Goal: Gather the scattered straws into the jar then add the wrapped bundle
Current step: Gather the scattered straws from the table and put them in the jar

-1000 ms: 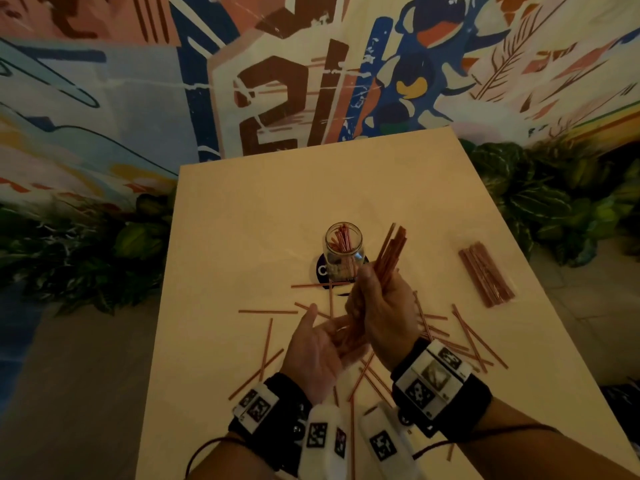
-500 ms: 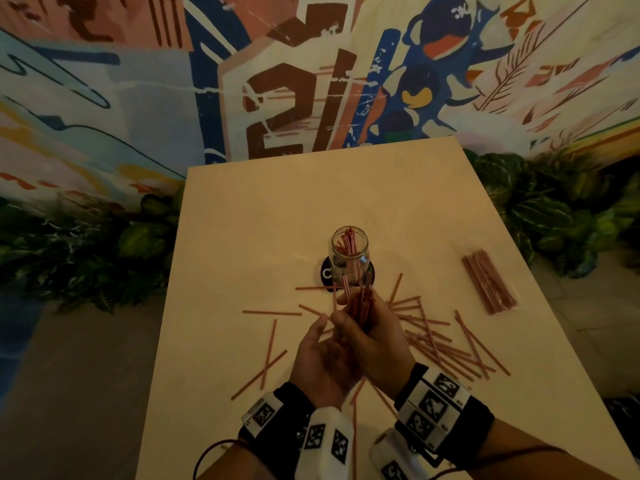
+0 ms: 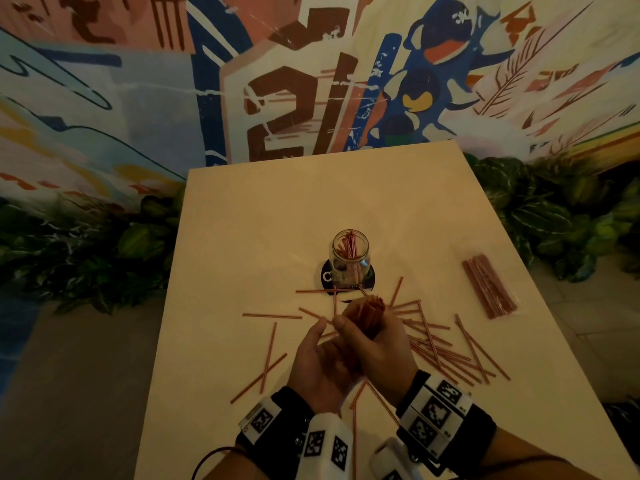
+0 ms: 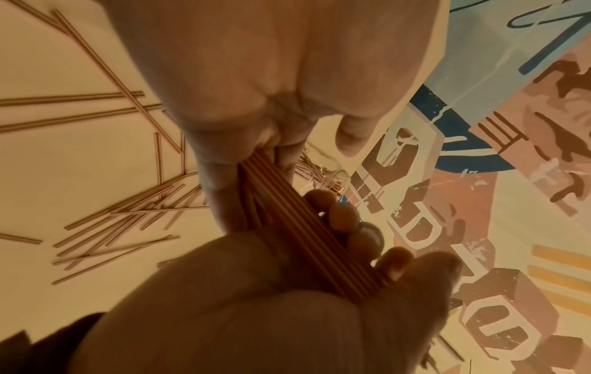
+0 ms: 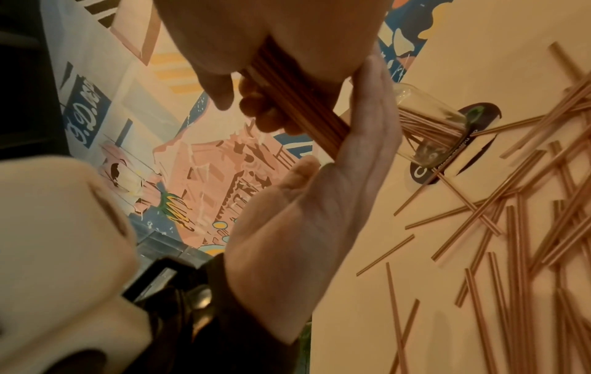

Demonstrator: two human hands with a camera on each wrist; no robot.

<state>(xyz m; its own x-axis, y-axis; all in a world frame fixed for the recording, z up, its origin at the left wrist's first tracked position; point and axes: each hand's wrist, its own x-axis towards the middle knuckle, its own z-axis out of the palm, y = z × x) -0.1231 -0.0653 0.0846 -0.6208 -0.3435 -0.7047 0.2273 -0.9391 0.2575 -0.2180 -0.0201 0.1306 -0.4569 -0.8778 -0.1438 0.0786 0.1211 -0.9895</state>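
A glass jar [image 3: 350,261] with several red straws in it stands on a dark coaster [image 3: 323,275] mid-table. Just in front of it my right hand [image 3: 377,344] grips a bunch of red straws [image 3: 367,308], top ends pointing up towards me. My left hand [image 3: 317,344] is flat and open, its palm [image 5: 319,202] against the bunch's lower ends [image 5: 297,106]. The left wrist view shows my right fingers [image 4: 339,215] curled round the bunch [image 4: 303,227]. The wrapped bundle [image 3: 489,285] lies on the table to the right.
Loose straws [image 3: 443,348] lie scattered on the beige table [image 3: 277,220], thickest right of my hands, with a few others [image 3: 270,355] on the left. Leafy plants [image 3: 554,220] flank the table, and a painted wall stands behind it.
The bunch, which leaned up to the right beside the jar, has come down and swung upright in front of the jar. My left palm has closed in against its lower ends.
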